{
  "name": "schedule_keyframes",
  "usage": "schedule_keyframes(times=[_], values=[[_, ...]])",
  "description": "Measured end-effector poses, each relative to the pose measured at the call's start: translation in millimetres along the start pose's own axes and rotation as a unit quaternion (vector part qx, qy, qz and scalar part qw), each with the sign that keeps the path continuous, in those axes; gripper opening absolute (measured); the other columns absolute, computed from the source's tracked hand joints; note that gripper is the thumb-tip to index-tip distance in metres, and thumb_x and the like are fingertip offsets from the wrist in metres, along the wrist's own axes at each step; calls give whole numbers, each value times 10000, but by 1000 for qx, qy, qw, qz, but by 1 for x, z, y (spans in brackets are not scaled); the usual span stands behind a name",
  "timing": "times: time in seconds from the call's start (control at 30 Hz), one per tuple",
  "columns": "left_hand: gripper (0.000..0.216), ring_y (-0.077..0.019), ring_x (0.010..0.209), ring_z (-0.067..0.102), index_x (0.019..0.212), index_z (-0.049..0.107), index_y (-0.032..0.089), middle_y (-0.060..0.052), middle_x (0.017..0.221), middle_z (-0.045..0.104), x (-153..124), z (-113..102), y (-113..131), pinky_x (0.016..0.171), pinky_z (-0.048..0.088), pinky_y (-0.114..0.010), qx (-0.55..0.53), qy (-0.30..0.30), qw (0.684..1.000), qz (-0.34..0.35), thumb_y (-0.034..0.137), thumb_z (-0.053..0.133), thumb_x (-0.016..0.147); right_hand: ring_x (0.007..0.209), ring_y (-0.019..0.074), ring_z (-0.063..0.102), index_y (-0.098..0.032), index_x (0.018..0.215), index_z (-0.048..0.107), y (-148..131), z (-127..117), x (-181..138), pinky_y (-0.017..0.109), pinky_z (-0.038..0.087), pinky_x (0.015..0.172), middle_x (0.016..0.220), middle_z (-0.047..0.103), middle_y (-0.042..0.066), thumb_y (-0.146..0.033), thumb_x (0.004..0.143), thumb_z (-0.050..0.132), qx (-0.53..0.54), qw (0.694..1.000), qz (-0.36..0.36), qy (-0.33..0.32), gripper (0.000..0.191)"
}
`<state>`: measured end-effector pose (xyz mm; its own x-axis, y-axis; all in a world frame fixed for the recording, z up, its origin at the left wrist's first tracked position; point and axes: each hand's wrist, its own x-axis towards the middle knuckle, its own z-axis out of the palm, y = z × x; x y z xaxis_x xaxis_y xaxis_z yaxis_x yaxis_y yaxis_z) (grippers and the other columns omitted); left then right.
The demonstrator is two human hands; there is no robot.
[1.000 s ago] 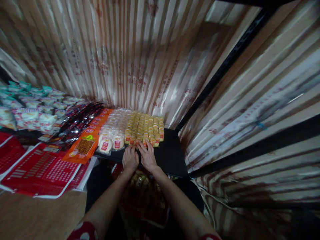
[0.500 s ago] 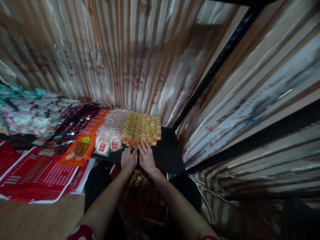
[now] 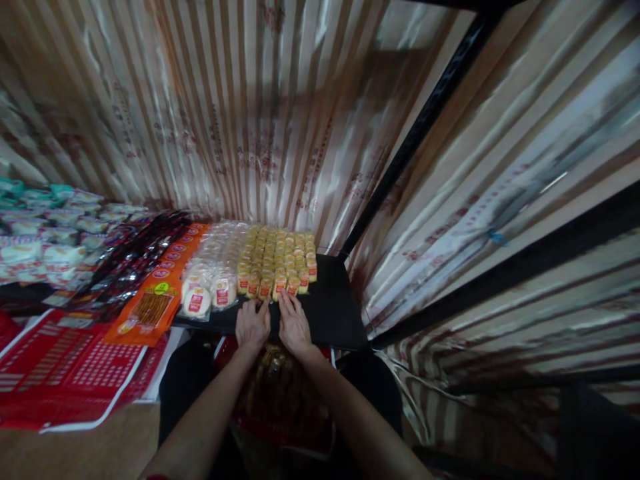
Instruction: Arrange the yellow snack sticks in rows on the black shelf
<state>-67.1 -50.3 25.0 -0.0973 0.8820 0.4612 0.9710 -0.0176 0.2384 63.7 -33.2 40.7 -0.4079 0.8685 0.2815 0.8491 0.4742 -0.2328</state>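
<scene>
**Shelf of wrapped snacks, two hands at the front row**

Head view. A black flat shelf (image 3: 333, 310) is seen from above, backed by striped brown-and-cream sheeting (image 3: 240, 113). Small yellow wrapped cakes with red labels (image 3: 278, 257) are laid in close rows at the shelf's middle. The left hand (image 3: 253, 325) and right hand (image 3: 293, 325) are placed side by side on the shelf, palms down, fingers extended and loose, fingertips touching the nearest row of cakes; nothing is grasped. Just left of the cakes, round pale biscuits in clear wrappers (image 3: 213, 277) are stacked. Further left are listed flat orange packets (image 3: 153, 303), glossy black packets (image 3: 130, 260) and white-and-teal packets (image 3: 45, 233). A red perforated plastic basket (image 3: 65, 363) lies below
</scene>
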Motion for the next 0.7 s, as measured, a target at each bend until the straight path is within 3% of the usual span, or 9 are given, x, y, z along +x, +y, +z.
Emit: schedule_keyframes(times=[0.5,0.6,0.7], values=[[381,-211,856,508,1170,593,266,-74,952,588,-1,-2,0,704,405,-322,-5,12,1000,9,186,486,813,1230,244,337,-159,1399,315,-1,-3,7,376,346,979,1476,284,20,-86,770,398,-15,999,39,-13,639],[341,-206,835,521,1143,609,258,-64,941,605,-2,-3,-3,694,424,-319,-29,29,999,13,220,488,826,1241,234,324,-168,1396,320,-3,-8,6,366,337,983,1485,263,14,-94,777,396,-9,999,44,-23,628],[347,-206,919,533,1150,597,231,-61,1007,616,-2,-5,-4,777,457,-324,-83,39,995,48,191,472,829,1244,229,315,-166,1397,317,-4,-11,6,359,327,992,1488,254,7,-92,783,388,4,999,47,-27,622]])
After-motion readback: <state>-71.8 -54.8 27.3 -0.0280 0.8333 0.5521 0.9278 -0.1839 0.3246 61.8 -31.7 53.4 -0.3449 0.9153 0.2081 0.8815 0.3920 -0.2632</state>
